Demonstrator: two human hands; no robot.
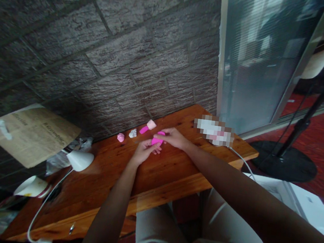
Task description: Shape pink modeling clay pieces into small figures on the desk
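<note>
A bright pink lump of modelling clay (157, 138) is held between my two hands over the wooden table. My left hand (144, 152) grips it from the lower left, fingers curled beneath. From the right, the fingers of my right hand (174, 138) close on its upper side. Just beyond, near the wall, lie a pink crumpled lump (121, 137), a whitish lump (133, 133), a magenta strip (143, 130) and a pale pink block (151, 124) touching the strip's far end. The hidden undersides of my fingers cannot be made out.
The wooden table (174, 167) runs along a grey brick wall (123, 52). A white lamp head (82, 161), its cable, a paper cup (32, 186) and a brown paper bag (32, 132) stand left. A blurred-out object (214, 131) with a cord lies right, before a glass door (252, 69).
</note>
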